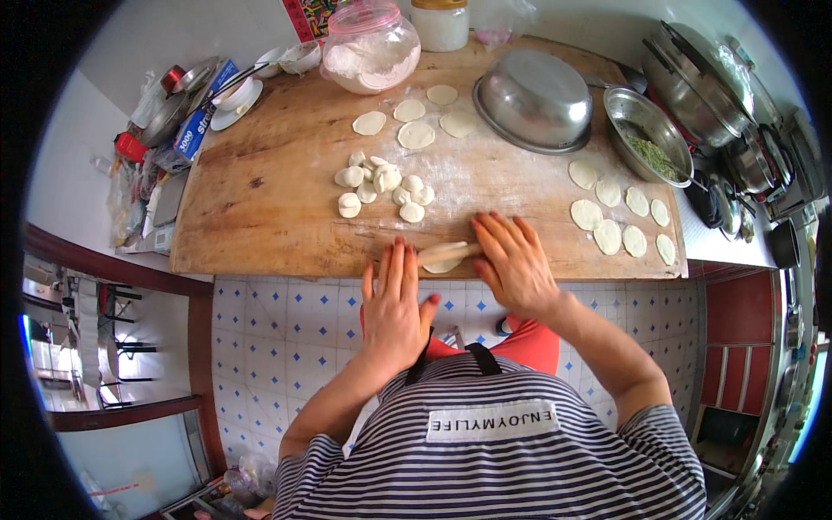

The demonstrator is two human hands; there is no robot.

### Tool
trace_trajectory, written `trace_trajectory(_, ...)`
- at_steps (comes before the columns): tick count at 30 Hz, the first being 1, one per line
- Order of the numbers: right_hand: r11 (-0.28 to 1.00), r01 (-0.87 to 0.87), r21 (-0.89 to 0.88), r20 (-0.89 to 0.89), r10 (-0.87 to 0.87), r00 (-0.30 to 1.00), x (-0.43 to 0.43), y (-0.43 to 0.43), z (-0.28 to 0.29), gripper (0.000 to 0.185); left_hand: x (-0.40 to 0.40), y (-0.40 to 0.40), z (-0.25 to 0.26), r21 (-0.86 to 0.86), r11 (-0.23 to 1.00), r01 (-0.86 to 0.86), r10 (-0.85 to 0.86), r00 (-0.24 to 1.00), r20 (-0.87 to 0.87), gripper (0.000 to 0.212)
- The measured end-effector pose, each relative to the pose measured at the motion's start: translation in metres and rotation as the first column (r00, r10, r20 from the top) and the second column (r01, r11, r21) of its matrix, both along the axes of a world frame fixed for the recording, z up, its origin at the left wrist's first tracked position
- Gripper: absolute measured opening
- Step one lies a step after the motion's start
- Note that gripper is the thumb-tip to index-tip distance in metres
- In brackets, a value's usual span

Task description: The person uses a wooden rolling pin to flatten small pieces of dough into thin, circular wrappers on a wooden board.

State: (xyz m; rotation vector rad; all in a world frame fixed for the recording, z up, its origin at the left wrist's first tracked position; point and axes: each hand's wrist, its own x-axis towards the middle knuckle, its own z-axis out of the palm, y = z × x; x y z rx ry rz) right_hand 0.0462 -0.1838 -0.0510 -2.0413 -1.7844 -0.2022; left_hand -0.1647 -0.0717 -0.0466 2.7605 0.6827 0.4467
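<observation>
A small wooden rolling pin (pixel 456 254) lies across a round dough wrapper (pixel 443 266) at the front edge of the wooden board (pixel 286 214). On the pin's left end rests my left hand (pixel 396 312), its fingers stretched forward and covering that end. My right hand (pixel 517 266) lies over the other end with the fingers slightly bent. Beyond my left hand sits a cluster of small dough pieces (pixel 388 177), several of them pressed flat. Rolled wrappers (pixel 416 135) lie towards the back, and more wrappers (pixel 587 214) are spread to the right of my right hand.
An upturned metal basin (pixel 536 97) stands at the back right, beside a metal bowl (pixel 614 104) of green filling with a utensil in it. At the back is a flour jar (pixel 370 49). Left stand a cling-film box (pixel 195 133) and dishes; stacked pots (pixel 699 91) crowd the right.
</observation>
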Motion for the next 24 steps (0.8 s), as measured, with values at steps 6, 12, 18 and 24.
trace_trajectory(6, 0.995, 0.1, -0.014, 0.022, -0.1, 0.995, 0.02, 0.066, 0.006, 0.048, 0.047, 0.046, -0.004, 0.126, 0.984, -0.129, 0.123, 0.991, 0.054, 0.068)
trace_trajectory(12, 0.999, -0.031, -0.009, -0.058, 0.031, 0.998, 0.002, 0.013, 0.007, 0.047, 0.011, 0.016, -0.004, 0.041, 0.998, 0.041, -0.047, 0.989, 0.141, 0.059)
trace_trajectory(18, 0.999, -0.042, 0.016, -0.088, 0.043, 0.995, 0.005, 0.014, 0.006, 0.046, 0.047, 0.04, 0.018, -0.246, 0.944, 0.221, -0.159, 0.955, 0.25, 0.043)
trace_trajectory(24, 0.998, -0.056, 0.01, -0.104, 0.057, 0.993, 0.009, 0.02, 0.007, 0.051, 0.062, 0.06, 0.022, -0.365, 0.889, 0.276, -0.215, 0.956, 0.2, 0.022)
